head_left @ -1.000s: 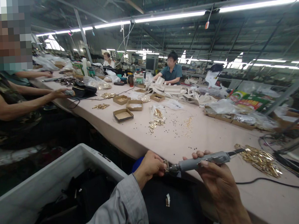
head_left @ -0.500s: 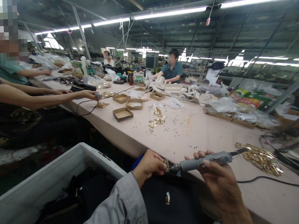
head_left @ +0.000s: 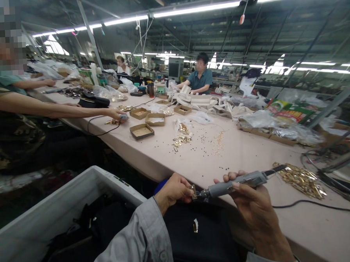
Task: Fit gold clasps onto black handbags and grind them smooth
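My left hand (head_left: 175,190) pinches a small gold metal plate (head_left: 193,191) upright at the table's near edge. My right hand (head_left: 252,205) is wrapped round a grey electric screwdriver (head_left: 236,183), its tip pointing left at the plate; whether the tip touches it I cannot tell. A cord runs from the tool's rear end. Below both hands lies a black bag (head_left: 204,235), with a small gold fitting (head_left: 195,226) and a scrap of white on it. What part of the bag, if any, my left fingers also hold is hidden.
Left of me stands a white crate (head_left: 98,178) holding black items. On the pink table (head_left: 153,159) lie gold fittings (head_left: 301,181), small cardboard boxes (head_left: 141,131), scattered tiny parts and a black cord (head_left: 314,205). A co-worker's arm (head_left: 59,107) reaches in from the left; another person (head_left: 200,79) sits across.
The view has shifted slightly. My hands keep the plate and screwdriver together in nearly the same pose, the screwdriver's rear tilted a little higher. The co-worker's hand at left has moved right.
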`<state>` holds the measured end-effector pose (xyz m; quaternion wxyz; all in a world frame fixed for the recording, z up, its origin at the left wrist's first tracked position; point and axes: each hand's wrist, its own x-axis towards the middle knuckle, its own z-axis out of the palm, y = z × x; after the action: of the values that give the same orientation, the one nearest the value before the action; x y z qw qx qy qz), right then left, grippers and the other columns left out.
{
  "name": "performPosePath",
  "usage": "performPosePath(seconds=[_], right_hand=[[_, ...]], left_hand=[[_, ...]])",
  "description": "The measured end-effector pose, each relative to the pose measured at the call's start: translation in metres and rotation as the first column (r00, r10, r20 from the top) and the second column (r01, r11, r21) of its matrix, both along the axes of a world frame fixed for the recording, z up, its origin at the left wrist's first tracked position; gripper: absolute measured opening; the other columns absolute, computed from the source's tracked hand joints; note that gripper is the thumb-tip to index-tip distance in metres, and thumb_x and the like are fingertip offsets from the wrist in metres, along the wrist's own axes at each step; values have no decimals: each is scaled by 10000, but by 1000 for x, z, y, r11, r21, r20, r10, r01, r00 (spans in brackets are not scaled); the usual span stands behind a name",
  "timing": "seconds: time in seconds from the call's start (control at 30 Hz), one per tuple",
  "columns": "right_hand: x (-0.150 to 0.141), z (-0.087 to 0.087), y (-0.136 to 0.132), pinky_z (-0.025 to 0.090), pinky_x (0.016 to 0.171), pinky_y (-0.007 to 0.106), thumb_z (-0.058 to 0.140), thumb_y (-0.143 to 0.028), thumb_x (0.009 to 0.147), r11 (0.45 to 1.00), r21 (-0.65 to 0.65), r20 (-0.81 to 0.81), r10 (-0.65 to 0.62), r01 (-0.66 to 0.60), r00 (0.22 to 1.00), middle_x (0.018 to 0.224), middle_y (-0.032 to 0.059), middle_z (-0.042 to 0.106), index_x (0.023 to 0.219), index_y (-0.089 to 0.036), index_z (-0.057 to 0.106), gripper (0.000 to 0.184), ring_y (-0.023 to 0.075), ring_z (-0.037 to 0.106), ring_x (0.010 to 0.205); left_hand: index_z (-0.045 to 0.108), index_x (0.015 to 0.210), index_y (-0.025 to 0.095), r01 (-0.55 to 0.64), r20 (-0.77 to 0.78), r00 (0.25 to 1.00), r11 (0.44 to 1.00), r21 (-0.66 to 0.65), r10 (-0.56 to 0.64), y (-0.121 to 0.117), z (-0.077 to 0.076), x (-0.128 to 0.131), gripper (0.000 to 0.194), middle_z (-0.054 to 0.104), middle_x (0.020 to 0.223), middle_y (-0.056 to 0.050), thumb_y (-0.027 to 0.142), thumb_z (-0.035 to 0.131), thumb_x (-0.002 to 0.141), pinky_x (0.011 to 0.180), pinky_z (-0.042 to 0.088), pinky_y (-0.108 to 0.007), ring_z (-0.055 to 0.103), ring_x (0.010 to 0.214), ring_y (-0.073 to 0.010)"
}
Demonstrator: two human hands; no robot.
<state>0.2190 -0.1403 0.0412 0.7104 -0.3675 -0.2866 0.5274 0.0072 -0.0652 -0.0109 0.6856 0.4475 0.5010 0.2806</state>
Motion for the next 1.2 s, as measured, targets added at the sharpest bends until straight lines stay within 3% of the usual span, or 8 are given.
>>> performPosePath(seconds=[0.37,0.93,1.2], right_hand=[[-1,-2,4,576,969,598,871,-154,676,1000,3,3,6,-6,1000,937,25,676,918,-220,707,300,226,659,937],[-5,-1,4,551,988,644,872,-151,653,1000,-9,-26,-26,26,999,933,12,655,916,-226,686,331,222,643,936],[6,-22,11,548,971,691,860,-102,624,991,-114,-203,-91,69,975,897,8,683,880,-211,672,336,233,667,950]], left_hand=[[686,534,101,30,21,999,999,18,-30,4,-7,-1,155,655,492,-46,16,792,458,487,505,-281,591,433,-151],[641,513,113,-57,37,998,996,76,54,5,-15,3,167,645,481,-33,18,761,444,460,481,-249,592,444,-146],[687,544,87,-35,109,994,997,71,27,7,-18,-5,159,668,509,-69,88,791,423,481,500,-265,606,447,-156]])
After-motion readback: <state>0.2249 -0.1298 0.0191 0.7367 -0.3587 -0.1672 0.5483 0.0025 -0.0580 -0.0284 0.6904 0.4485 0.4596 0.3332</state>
